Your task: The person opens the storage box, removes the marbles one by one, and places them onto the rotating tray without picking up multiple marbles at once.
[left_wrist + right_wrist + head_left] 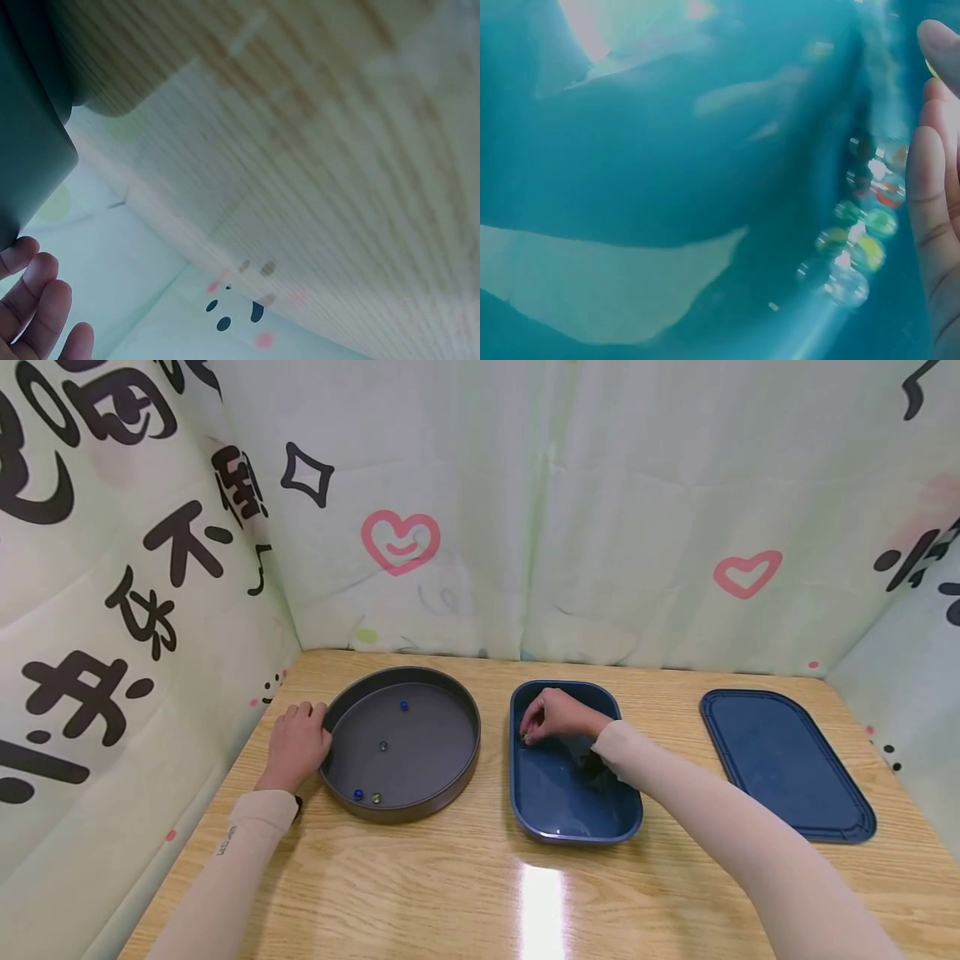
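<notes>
My left hand [298,747] rests against the left side of a dark round pan [468,768], its fingers relaxed at the outer wall. In the pan lie a blue marble [404,705], a clear marble [383,746], another blue marble [357,795] and a yellowish marble [377,798]. Over the far left part of a deep blue rectangular container [573,827], my right hand [558,714] reaches inside. Its thumb and finger pinch a small marble [931,68], yellow at the edge that shows. Several glass marbles [866,251] line up along the container's wall in the right wrist view.
A flat blue lid [787,768] lies on the wooden table [420,885] to the right of the container. Printed pale cloth [480,510] hangs behind the table and along both sides. My right forearm passes between the container and the lid.
</notes>
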Available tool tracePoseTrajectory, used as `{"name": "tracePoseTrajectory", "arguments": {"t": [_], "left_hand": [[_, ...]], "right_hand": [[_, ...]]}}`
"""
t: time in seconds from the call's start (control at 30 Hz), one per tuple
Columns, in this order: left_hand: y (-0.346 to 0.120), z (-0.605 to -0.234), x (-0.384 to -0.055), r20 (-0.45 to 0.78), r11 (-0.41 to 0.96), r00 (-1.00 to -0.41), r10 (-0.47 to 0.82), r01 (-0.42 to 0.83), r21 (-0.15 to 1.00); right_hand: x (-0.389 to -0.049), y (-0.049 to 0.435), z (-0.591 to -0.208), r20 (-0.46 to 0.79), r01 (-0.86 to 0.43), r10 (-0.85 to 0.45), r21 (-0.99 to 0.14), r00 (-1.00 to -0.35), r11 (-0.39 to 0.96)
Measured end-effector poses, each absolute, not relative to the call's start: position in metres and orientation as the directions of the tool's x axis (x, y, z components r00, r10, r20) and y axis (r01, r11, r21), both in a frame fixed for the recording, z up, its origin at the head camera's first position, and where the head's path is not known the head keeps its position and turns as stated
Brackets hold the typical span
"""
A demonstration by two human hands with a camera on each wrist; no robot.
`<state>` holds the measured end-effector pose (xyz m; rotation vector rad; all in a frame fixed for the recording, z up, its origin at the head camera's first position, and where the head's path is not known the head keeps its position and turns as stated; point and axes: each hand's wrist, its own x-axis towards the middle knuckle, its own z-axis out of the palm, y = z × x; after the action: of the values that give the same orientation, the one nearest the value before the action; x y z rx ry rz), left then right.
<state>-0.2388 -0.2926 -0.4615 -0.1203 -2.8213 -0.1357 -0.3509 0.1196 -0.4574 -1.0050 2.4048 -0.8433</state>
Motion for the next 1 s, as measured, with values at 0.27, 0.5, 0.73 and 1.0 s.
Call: {"name": "tracePoseTrajectory", "arguments": {"t": [0.27,0.5,0.73,1.0], "left_hand": [[-0.294,-0.463,-0.239,0.322,0.991,-0.944,0.075,0.105,0.078],[-0.293,-0.461,-0.238,0.326,0.991,-0.942,0.076,0.108,0.082],[-0.294,-0.460,-0.237,0.330,0.991,-0.941,0.078,0.109,0.075],[-0.293,-0.461,-0.238,0.318,0.992,-0.946,0.072,0.101,0.077]], "right_hand": [[-0.351,0.124,-0.434,-0.082,-0.465,-0.709,-0.701,-0.700,0.541],[-0.355,0.117,-0.403,-0.024,-0.446,-0.678,-0.736,-0.735,0.510],[-0.359,0.093,-0.379,0.024,-0.465,-0.673,-0.742,-0.739,0.483],[-0.360,0.059,-0.362,0.056,-0.510,-0.711,-0.737,-0.701,0.445]]}}
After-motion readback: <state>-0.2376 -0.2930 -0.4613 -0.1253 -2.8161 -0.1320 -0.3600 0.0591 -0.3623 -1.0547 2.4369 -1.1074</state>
